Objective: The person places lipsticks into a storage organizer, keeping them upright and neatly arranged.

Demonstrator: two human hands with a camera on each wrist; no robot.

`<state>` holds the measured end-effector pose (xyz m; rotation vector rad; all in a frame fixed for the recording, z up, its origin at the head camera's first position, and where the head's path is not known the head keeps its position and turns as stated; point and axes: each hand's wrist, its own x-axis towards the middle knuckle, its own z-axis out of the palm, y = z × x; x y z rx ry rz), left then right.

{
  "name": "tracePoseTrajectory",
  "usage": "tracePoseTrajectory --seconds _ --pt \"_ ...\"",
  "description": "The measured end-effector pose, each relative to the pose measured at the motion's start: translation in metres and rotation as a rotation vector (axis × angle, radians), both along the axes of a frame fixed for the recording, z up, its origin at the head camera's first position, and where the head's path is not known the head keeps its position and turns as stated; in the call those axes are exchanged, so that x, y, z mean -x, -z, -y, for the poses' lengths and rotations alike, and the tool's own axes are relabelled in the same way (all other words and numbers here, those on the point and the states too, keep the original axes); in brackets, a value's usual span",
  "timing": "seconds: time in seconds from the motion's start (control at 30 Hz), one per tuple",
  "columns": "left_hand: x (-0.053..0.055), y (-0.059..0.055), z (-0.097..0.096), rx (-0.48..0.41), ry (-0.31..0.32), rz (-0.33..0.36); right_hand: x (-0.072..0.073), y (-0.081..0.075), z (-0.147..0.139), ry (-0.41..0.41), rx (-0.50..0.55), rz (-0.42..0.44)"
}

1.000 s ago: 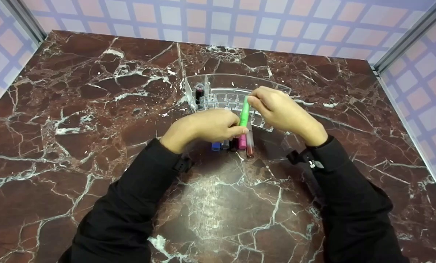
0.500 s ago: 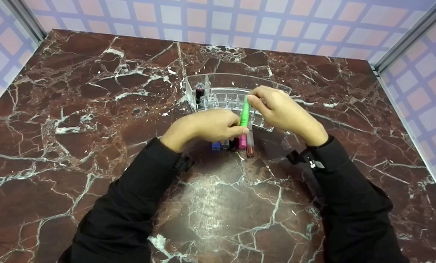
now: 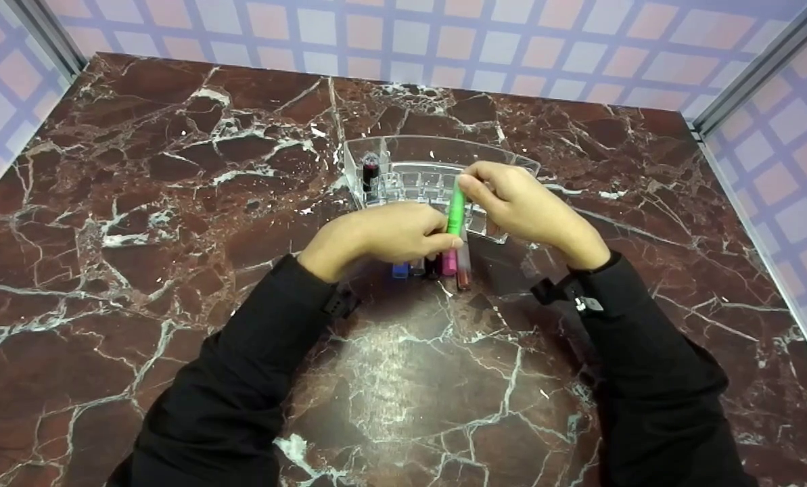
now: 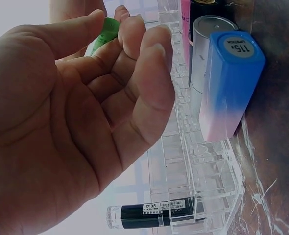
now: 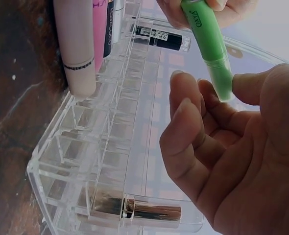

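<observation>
L hand (image 3: 389,231) pinches lower end of green tube (image 3: 456,211), R hand (image 3: 523,203) pinches opp. end.

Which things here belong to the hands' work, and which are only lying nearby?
Job: green tube, held by left hand and right hand; possibly clear organizer.

Apparently nearby only: blue lipstick, silver tube, black case, pink tube, pale tube, upright dark tube, gold tube.
</observation>
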<state>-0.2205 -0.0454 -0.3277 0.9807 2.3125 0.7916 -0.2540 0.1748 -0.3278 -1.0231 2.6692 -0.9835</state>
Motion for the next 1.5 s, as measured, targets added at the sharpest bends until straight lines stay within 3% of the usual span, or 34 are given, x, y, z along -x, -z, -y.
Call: tracePoseTrajectory --seconds 0.87,1.5 --pt "-0.0005 -0.0009 -0.0018 -0.005 0.006 -0.015 -0.0012 -0.0027 -0.0008 0.008 -0.013 0.039" --pt "-0.0009 0.0002 -0.0003 -0.02 -0.023 0.035 -0.0022 -0.0037 -0.0019 0.049 -0.01 0.027"
